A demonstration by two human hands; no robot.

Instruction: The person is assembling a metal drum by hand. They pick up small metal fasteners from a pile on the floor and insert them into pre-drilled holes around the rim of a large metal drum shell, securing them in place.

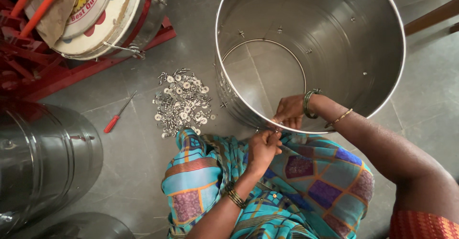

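Observation:
A large open steel drum shell (373, 43) stands on the floor in front of me, small bolts poking through its wall. My right hand (289, 111) reaches inside the near rim, fingers curled against the inner wall. Just outside that same rim, my left hand (263, 146) pinches something small; what it holds is hidden by the fingers. Both hands meet at the rim's nearest point, above my lap in a turquoise patterned cloth (296, 181).
A heap of small screws and washers (182, 103) lies on the grey floor left of the drum. A red-handled screwdriver (118, 113) lies further left. Another steel drum (45, 153) lies at the left; a red frame with a finished drum (105, 14) sits top left.

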